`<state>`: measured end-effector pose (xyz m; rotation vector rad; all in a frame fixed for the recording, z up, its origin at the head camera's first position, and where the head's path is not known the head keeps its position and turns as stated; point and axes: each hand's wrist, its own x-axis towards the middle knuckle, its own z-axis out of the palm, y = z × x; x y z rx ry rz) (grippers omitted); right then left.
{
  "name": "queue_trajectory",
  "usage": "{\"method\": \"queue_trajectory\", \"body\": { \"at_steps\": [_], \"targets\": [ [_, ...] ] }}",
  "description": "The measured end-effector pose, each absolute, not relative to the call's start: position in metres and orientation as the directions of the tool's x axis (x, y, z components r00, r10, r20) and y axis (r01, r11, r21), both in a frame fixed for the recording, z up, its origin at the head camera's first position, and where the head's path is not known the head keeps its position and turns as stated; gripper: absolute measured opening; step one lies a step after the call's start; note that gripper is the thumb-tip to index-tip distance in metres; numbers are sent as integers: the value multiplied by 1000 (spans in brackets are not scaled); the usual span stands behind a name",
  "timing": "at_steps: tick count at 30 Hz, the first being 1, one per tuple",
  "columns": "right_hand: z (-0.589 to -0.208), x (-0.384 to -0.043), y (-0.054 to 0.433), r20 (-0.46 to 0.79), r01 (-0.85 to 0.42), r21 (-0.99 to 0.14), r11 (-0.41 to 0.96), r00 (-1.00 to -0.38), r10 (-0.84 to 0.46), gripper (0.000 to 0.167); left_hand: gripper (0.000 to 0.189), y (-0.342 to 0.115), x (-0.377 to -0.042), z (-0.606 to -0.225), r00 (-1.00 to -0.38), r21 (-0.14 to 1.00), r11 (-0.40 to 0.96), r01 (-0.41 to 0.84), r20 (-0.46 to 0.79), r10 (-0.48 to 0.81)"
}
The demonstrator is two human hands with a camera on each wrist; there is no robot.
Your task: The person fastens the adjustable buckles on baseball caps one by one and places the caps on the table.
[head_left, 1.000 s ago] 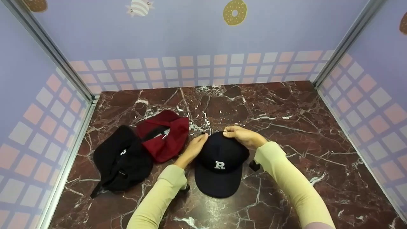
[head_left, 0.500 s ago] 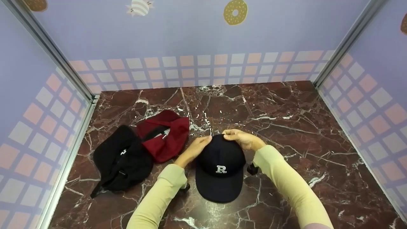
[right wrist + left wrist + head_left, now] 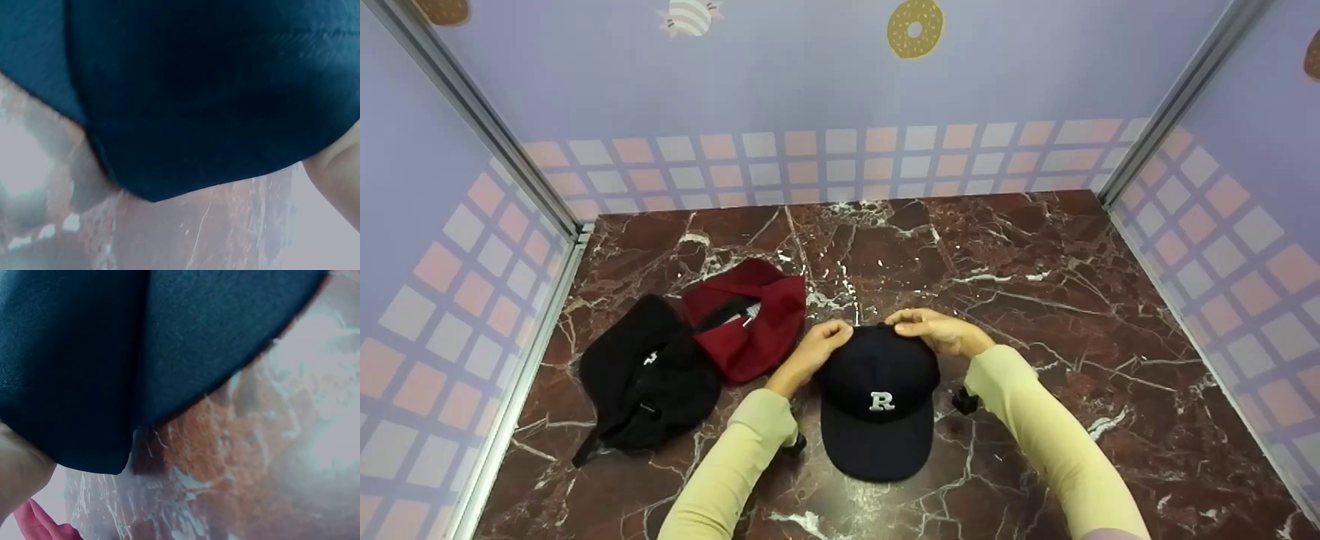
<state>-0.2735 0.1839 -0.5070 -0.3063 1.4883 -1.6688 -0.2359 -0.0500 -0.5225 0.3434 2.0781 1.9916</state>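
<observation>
A dark navy baseball cap (image 3: pixel 877 375) with a white letter R stands crown up at the middle of the table, its brim towards me. At the crown's back left, my left hand (image 3: pixel 819 346) grips the cap with the thumb near its edge. My right hand (image 3: pixel 941 330) pinches the back right side, thumb on top. Both wrist views show the cap's side and brim (image 3: pixel 225 332) close up, with the lower edge of the crown (image 3: pixel 214 129) just over the table. The fingers under or behind the cap are hidden.
To the left a black cap (image 3: pixel 649 382) lies turned over, touching a red cap (image 3: pixel 750 319) whose inside shows. The brown-red marbled table (image 3: pixel 1035 262) is bounded by a patterned back wall (image 3: pixel 840 82) and side walls.
The navy cap has come slightly towards me and its crown sits straighter. Both hands have shifted a little with it. The black and red caps have stayed put.
</observation>
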Motion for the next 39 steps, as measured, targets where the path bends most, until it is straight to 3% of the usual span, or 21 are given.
{"method": "queue_trajectory", "body": {
  "at_steps": [8, 13, 18, 22, 26, 29, 32, 35, 39],
  "targets": [
    [-515, -274, 195, -316, 383, -921, 74, -620, -718, 17, 15, -56, -239, -531, -964, 1000, 26, -16, -22, 263],
    [-518, -274, 198, -314, 365, -928, 78, -651, -692, 19, 13, -59, -232, -518, -966, 1000, -4, -29, -27, 257],
    [-522, -275, 201, -297, 306, -946, 103, -702, -647, 10, 17, -62, -231, -518, -972, 998, -27, -64, -56, 227],
    [-526, -275, 210, -249, 251, -964, 91, -724, -643, 26, 21, -69, -236, -531, -974, 991, -84, -107, -87, 211],
    [-524, -271, 219, -282, 295, -951, 94, -700, -656, 36, 27, -78, -238, -538, -966, 986, -104, -128, -100, 237],
    [-524, -269, 224, -347, 331, -932, 149, -692, -633, 34, 43, -85, -238, -539, -954, 990, -28, -137, -124, 274],
    [-530, -270, 230, -386, 285, -923, 260, -688, -615, 30, 55, -92, -237, -542, -935, 983, 127, -130, -164, 315],
    [-532, -269, 233, -414, 213, -900, 380, -692, -592, 20, 58, -97, -235, -545, -912, 959, 270, -88, -186, 365],
    [-535, -269, 233, -417, 143, -875, 462, -708, -570, 9, 51, -97, -235, -550, -906, 933, 358, -19, -168, 390]
  ]
}}
